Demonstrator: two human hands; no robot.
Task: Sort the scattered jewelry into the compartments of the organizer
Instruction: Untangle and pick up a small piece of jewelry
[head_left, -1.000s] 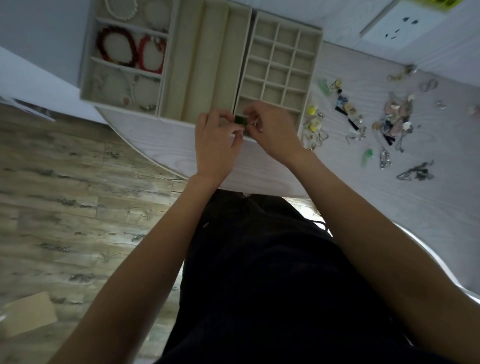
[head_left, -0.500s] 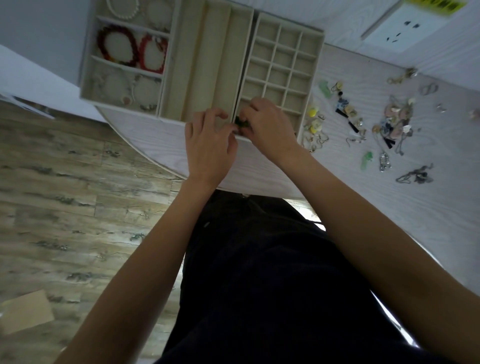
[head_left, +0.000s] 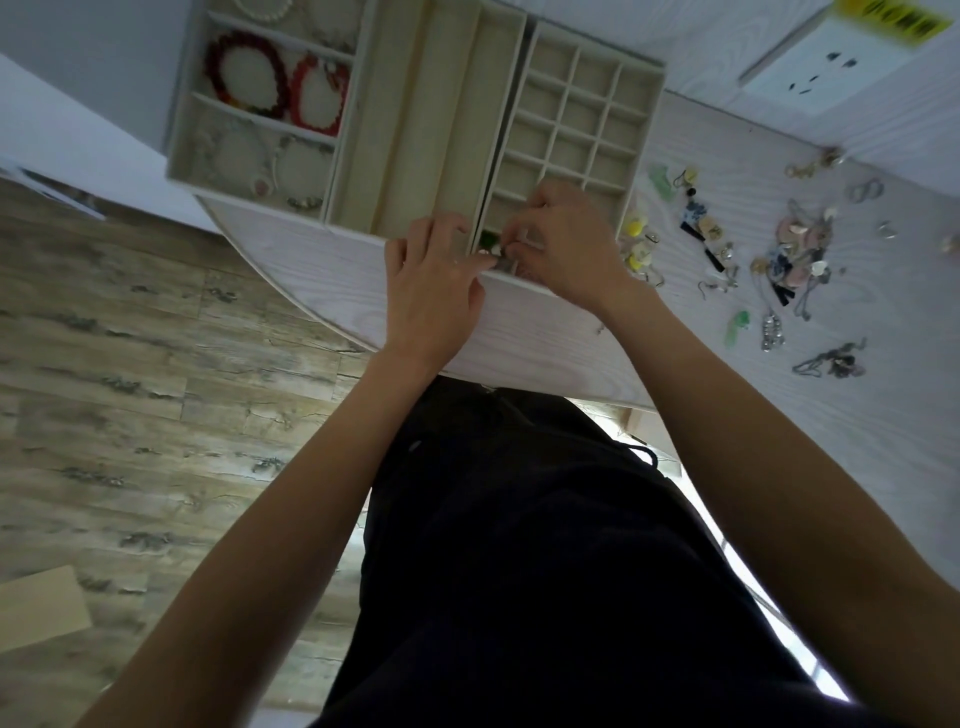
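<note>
Organizer (head_left: 587, 111) near corner: our left hand (head_left: 434, 291) and right hand (head_left: 563, 244) both pinch a green piece (head_left: 487, 239); scattered jewelry (head_left: 779, 254) lies rightward.

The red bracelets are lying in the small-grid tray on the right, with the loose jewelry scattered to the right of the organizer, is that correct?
Not quite: the head view shows the red bracelets in the left tray, not the grid tray. The loose jewelry is indeed scattered to the organizer's right.
</note>
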